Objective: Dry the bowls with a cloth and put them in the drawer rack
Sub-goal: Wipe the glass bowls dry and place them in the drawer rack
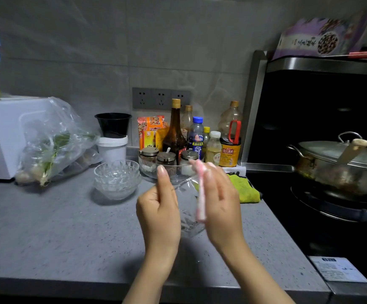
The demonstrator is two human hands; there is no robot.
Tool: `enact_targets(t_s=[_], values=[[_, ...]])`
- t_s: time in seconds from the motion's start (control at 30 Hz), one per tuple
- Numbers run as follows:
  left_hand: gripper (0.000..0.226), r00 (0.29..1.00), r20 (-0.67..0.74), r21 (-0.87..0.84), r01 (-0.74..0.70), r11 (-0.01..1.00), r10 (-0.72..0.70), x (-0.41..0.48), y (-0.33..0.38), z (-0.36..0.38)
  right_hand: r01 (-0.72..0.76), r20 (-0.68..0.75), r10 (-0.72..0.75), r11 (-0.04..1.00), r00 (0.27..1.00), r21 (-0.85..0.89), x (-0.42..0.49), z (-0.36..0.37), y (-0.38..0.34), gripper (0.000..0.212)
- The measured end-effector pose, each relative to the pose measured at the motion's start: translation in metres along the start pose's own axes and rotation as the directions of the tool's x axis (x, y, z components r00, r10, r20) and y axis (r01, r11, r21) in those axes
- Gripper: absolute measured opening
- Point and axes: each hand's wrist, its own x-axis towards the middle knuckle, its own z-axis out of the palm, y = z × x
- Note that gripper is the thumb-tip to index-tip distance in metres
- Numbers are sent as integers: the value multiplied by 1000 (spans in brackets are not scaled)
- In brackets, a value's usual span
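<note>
Over the counter [57, 227], left hand [158, 207] grips a bowl [189, 218]; right hand [219, 200] pinches a cloth [200, 194] against it, apparently drying. Next: finish wiping, then find the rack, unseen; a stack [116, 178] waits.

The stacked bowls [116, 178] are set mid-desk [57, 227]; the bottles [200, 137] are grouped behind-right, along the rear edge.

Grey tiled wall [90, 51] far; triple socket [161, 98] centre. Speckled grey counter [46, 227] near. Black hob [283, 220] right. Light dim, even.
</note>
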Motion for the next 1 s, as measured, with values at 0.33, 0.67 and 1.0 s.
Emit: enact_targets(t_s=[0.33,0.67,1.0], values=[[52,986,-4,-224,160,961,-165,6,-8,-16,-649,178,669,564,721,511,7,-12,11,34],[57,901,394,236,-288,928,179,19,-3,-19,-436,165,408,875,898,209,13,-26,-2,53],[59,998,50,54,-36,998,33,6,-9,-8,-237,42,233,958,972,163,-17,-9,8,40]])
